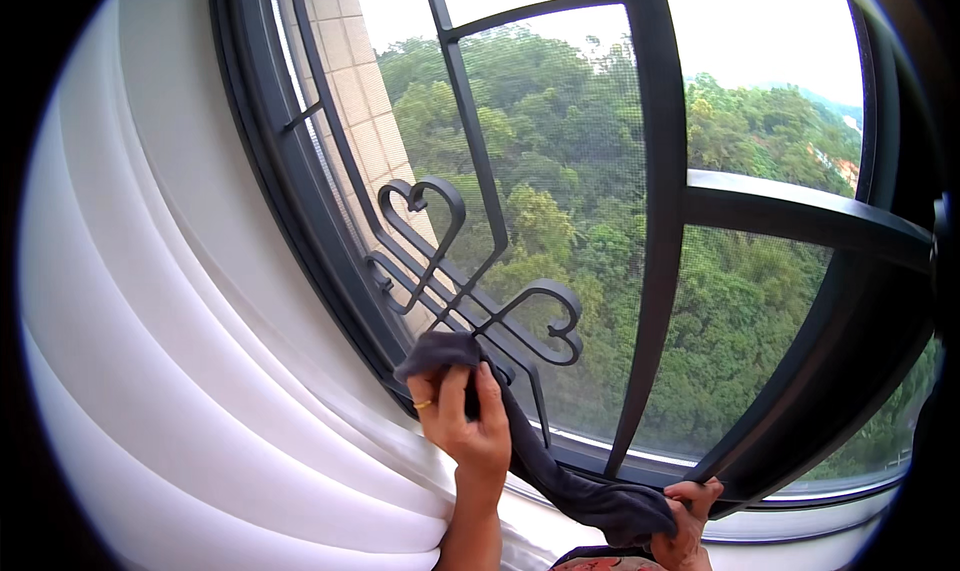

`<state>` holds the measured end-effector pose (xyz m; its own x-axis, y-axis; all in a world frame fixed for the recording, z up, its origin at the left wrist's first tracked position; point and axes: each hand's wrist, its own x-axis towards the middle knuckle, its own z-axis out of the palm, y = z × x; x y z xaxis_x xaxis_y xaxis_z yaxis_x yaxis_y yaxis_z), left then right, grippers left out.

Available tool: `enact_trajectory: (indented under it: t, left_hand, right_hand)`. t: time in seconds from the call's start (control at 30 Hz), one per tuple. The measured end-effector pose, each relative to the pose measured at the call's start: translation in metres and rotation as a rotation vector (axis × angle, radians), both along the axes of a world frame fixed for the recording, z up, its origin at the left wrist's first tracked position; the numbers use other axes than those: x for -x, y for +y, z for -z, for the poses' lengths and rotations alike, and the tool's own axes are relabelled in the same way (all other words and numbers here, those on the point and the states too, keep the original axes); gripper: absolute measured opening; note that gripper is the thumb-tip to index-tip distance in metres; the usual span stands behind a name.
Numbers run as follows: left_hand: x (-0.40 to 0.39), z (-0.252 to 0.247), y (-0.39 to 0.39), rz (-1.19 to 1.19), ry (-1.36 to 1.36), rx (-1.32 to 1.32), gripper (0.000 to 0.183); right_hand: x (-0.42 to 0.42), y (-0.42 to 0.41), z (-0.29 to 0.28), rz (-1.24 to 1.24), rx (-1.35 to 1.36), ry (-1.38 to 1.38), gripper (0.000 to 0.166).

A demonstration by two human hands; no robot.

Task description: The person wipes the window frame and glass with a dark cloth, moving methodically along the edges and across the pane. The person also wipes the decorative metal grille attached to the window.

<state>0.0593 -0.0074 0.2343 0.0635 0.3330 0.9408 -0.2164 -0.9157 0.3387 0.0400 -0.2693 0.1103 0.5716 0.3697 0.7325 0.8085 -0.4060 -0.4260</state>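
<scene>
A long dark grey cloth hangs in a slack curve between my two hands. My left hand, with a ring on one finger, pinches one end of it. That end is folded over the lower part of a black metal window grille, just beneath its heart-shaped scrollwork. Bunched fabric at the other end is gripped in my right hand, low at the right beside the bottom of the window frame. The cloth hides the grille bars beneath it.
White curtain folds fill the left side, close to my left forearm. A thick dark upright frame bar and a crossbar stand right of the grille. Below runs the pale sill. Mesh covers the panes, with trees outside.
</scene>
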Motion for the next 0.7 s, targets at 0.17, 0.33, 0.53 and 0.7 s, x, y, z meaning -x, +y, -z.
enact_trajectory:
  t: [0.17,0.33,0.53,0.7]
  left_hand:
    - [0.008,-0.011,-0.011,0.148,0.075,0.014,0.013]
    - [0.013,0.005,-0.022,0.167,0.183,0.036,0.016]
    - [0.019,0.001,-0.006,0.473,0.120,0.256,0.015]
    - [0.007,-0.014,-0.005,0.408,-0.258,0.401,0.011]
  right_hand:
    - [0.004,0.002,-0.021,-0.006,-0.002,-0.076,0.024]
    - [-0.002,-0.001,-0.011,-0.006,0.025,-0.060,0.024]
    - [-0.002,-0.004,-0.008,-0.003,-0.015,-0.015,0.026]
    - [-0.002,-0.004,-0.002,-0.005,-0.034,-0.018,0.027]
